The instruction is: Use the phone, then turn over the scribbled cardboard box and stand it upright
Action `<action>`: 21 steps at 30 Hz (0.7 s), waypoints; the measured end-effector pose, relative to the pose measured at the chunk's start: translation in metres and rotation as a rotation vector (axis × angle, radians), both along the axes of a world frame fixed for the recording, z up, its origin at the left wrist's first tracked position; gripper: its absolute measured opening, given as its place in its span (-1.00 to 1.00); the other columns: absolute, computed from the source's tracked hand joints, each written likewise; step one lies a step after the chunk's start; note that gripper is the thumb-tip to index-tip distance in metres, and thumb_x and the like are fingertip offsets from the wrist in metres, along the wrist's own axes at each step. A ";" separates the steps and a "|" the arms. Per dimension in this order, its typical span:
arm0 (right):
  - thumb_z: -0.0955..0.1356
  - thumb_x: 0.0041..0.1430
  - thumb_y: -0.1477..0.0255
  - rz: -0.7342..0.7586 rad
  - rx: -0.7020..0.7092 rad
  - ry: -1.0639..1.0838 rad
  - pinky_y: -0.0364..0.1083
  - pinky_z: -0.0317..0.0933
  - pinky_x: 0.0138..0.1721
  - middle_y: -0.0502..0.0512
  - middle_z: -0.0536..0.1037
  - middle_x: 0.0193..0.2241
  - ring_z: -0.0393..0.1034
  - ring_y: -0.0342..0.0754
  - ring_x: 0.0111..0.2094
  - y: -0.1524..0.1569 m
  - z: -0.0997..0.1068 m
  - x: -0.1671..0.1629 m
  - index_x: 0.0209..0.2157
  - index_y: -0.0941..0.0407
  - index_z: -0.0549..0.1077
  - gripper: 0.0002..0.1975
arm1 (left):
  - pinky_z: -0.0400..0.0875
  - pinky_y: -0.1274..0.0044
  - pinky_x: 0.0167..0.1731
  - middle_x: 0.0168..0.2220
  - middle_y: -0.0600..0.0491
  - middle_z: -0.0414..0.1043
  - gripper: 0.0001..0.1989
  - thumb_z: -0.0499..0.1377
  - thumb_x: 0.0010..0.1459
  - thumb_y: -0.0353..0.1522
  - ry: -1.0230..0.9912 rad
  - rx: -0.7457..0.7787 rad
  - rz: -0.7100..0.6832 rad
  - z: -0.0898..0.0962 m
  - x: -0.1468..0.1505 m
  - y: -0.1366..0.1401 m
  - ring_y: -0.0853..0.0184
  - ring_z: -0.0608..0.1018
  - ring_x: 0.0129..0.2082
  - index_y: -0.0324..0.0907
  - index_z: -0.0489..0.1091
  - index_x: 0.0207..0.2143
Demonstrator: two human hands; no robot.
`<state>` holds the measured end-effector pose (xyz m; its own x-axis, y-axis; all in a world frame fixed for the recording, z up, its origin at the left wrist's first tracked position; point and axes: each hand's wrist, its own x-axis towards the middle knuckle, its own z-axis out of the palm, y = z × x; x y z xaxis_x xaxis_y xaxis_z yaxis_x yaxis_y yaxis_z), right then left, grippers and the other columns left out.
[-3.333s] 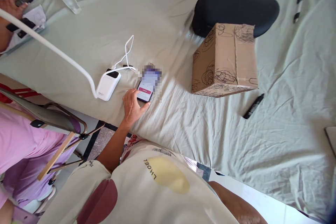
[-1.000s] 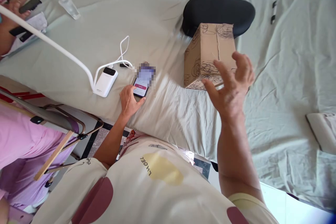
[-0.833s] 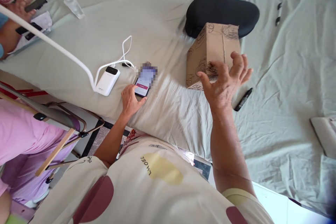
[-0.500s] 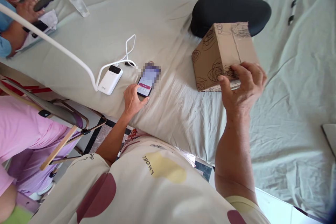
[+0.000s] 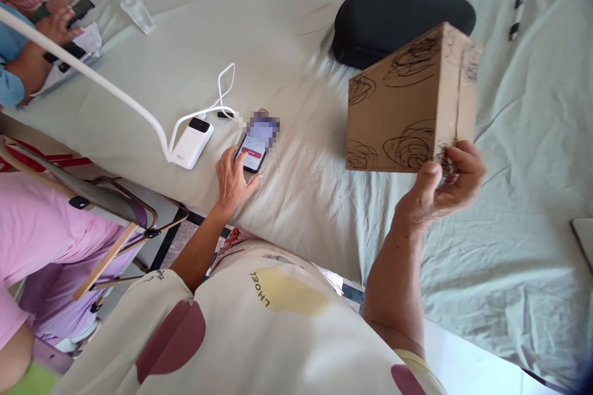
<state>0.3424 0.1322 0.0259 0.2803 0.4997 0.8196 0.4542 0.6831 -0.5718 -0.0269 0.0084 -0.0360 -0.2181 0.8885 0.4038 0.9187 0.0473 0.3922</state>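
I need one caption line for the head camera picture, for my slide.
Right hand lifts a scribbled cardboard box by its corner; left hand touches a phone.

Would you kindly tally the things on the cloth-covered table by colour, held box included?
Brown: 1, cardboard box in right hand
White: 1, power bank
Black: 2, cushion, phone under left hand
Total: 4

Shirt (image 5: 259, 321), below the left-hand fingers (image 5: 241, 160): "LHOEL" in dark letters, beside a yellow patch. Phone (image 5: 254, 149) screen under those fingers blurred, unreadable. Box (image 5: 403, 111) above the right-hand fingers: scribbles only, no words.
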 end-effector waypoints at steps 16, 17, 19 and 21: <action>0.40 0.41 0.05 -0.078 0.029 0.425 0.17 0.38 0.08 0.33 0.56 -0.09 0.52 0.23 0.01 -0.002 -0.034 0.009 -0.09 0.19 0.53 -0.56 | 0.33 0.11 0.54 0.50 -0.35 0.17 0.01 0.06 0.41 0.34 -0.570 -0.093 -0.593 0.013 0.152 0.079 -0.05 0.31 0.53 -0.18 -0.01 0.55; 0.42 0.34 0.02 -0.050 -0.086 0.529 0.11 0.40 -0.04 0.30 0.53 -0.12 0.52 0.20 -0.03 -0.004 -0.038 0.006 -0.10 0.17 0.47 -0.54 | 0.32 0.10 0.54 0.50 -0.36 0.17 0.01 0.05 0.41 0.34 -0.607 -0.084 -0.615 0.015 0.158 0.081 -0.06 0.31 0.53 -0.18 -0.01 0.54; 0.43 0.25 -0.04 0.040 -0.342 0.699 -0.05 0.36 -0.23 0.22 0.46 -0.13 0.49 0.11 -0.08 -0.008 -0.045 -0.001 -0.08 0.12 0.36 -0.47 | 0.31 0.08 0.54 0.49 -0.36 0.17 0.01 0.09 0.40 0.34 -0.674 -0.057 -0.636 0.019 0.168 0.084 -0.07 0.31 0.52 -0.19 0.00 0.52; 0.42 0.24 -0.08 0.122 -0.482 0.745 -0.16 0.29 -0.31 0.15 0.40 -0.12 0.44 0.04 -0.11 -0.013 -0.052 -0.009 -0.04 0.10 0.32 -0.43 | 0.31 0.06 0.53 0.47 -0.36 0.18 0.04 0.12 0.36 0.36 -0.742 -0.040 -0.594 0.025 0.174 0.084 -0.09 0.31 0.51 -0.19 0.00 0.50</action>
<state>0.3330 0.1191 -0.0260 0.5783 0.8038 0.1399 -0.2098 0.3122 -0.9266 0.1468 0.0923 -0.0108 0.0854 0.9468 0.3103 0.3138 -0.3211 0.8935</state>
